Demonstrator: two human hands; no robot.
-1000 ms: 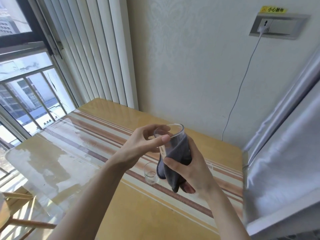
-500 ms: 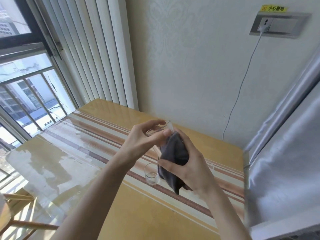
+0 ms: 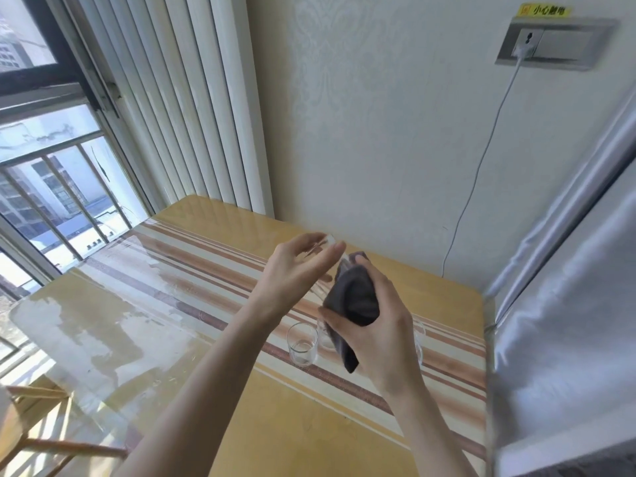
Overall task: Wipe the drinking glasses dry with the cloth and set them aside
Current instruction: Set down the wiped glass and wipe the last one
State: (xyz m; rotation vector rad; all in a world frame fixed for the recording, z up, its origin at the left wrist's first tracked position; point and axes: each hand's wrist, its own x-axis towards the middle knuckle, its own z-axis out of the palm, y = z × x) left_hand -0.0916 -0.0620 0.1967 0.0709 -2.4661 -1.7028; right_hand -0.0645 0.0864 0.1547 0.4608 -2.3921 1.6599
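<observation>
Left hand (image 3: pixel 296 270) pinches; right hand (image 3: pixel 375 325) grips, both raised.

Bright window (image 3: pixel 51 187) daylight, tabletop (image 3: pixel 103 332) glare, wide-angle distortion

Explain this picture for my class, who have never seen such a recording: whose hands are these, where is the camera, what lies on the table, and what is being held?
No machine is at work here: a person wears a wide-angle camera on the head, which looks forward and down at their own two bare hands. The left hand holds a clear drinking glass by its rim; the glass is blurred and hard to see. The right hand grips a dark cloth wrapped against that glass, wiping it. Below, on the striped table, stands a small glass. More glassware seems to stand behind the right hand, mostly hidden. A white cable runs from the wall socket.
</observation>
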